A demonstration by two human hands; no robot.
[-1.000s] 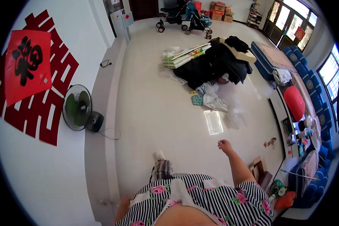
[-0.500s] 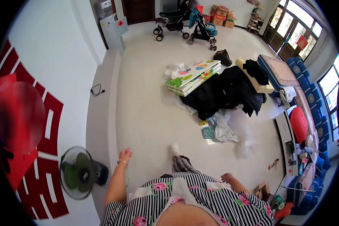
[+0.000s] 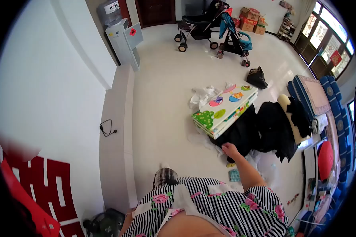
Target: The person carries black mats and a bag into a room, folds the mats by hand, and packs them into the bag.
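Note:
My right hand point(image 3: 230, 150) is held out in front of me, its fingers loosely bent and nothing visible in them. From this view it overlaps the near edge of a heap of black clothes point(image 3: 275, 128) on the floor; I see no grip on the cloth. Leaning on that heap is a folded play mat point(image 3: 225, 108) with bright cartoon prints. Crumpled white plastic point(image 3: 203, 96) lies behind the mat. Of my left arm only a bit of forearm shows low beside my striped top; the hand is out of sight.
Two strollers point(image 3: 201, 29) stand at the back near stacked boxes point(image 3: 251, 19). A grey ledge point(image 3: 116, 158) with a black cord point(image 3: 106, 128) runs along the left wall, a fan point(image 3: 105, 223) at its near end. A blue sofa point(image 3: 332, 94) lines the right.
The view has moved forward, so the mat and clothes appear closer. My right hand has swung forward from beside my body; my left hand has dropped out of view.

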